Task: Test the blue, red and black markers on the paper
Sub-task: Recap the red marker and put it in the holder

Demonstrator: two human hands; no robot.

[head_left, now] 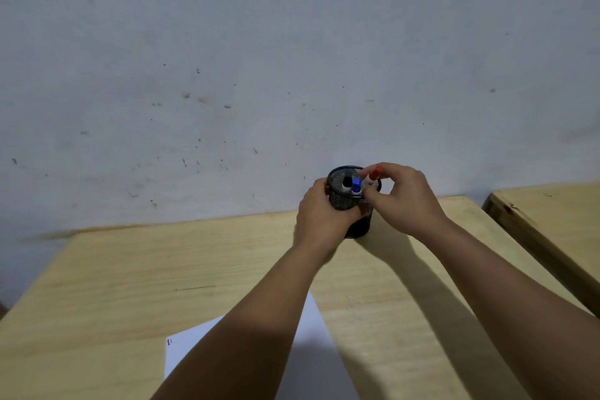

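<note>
— Mesh pen cup (354,221) at the bench's (130,269) far edge: left hand (319,214) wraps it, right hand (402,195) pinches the red marker (375,174) at its rim.

— Progress?

— Blue marker (356,186) and black marker (346,183) sit inside. Paper (185,347) nearby carries small marks; testing looks largely done.

Three markers (357,185) in holder (354,224) on table (130,286), behind paper (188,344).

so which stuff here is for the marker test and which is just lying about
For the job: red marker in the right hand, blue marker, black marker, mesh cup held by the left hand, paper.

Lying about: second table.
</note>
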